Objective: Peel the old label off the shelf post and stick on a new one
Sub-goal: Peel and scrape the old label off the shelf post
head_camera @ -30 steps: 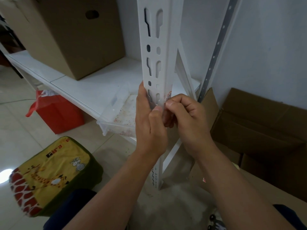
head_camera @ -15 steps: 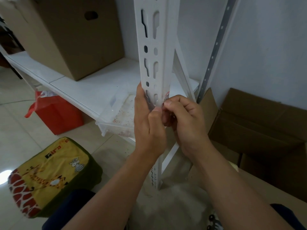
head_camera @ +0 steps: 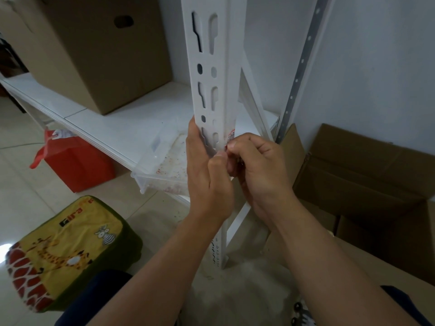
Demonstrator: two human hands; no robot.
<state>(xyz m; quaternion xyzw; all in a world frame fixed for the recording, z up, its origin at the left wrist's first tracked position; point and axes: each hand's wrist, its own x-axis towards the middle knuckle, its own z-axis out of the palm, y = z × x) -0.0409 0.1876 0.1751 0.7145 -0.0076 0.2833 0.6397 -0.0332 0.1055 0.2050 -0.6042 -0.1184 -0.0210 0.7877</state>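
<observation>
At frame centre, the left hand [head_camera: 207, 175] is gripping the upright shelf post [head_camera: 209, 74] while the right hand [head_camera: 256, 170] is pinching the old label [head_camera: 231, 136], just above its fingertips.

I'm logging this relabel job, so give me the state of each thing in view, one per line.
Shelf post: upright, gripped low down.
Old label: still partly stuck on post.
Left hand: wrapped round post.
Right hand: fingers curled at the label.
Clear tray: overhangs shelf edge.
Floor box: flaps open.
</observation>
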